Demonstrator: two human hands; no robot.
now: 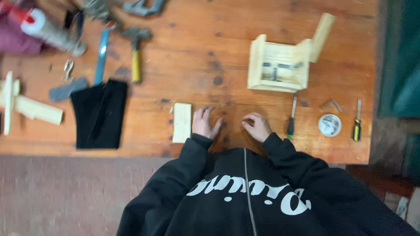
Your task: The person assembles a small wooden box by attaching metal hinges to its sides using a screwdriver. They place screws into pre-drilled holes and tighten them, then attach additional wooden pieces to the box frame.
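Orange-brown plank worktop [197,39]: left hand [204,123] flat and empty, just right of small pale rectangular wooden block [182,123]; right hand [257,126] loosely curled, holding nothing visible, further right.

A wooden block [182,122] lies just left of the left hand [205,123].

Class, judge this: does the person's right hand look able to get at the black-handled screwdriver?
Probably yes. The black-handled screwdriver lies on the table just beside the right hand, with only bare wood between them and nothing lying across it.
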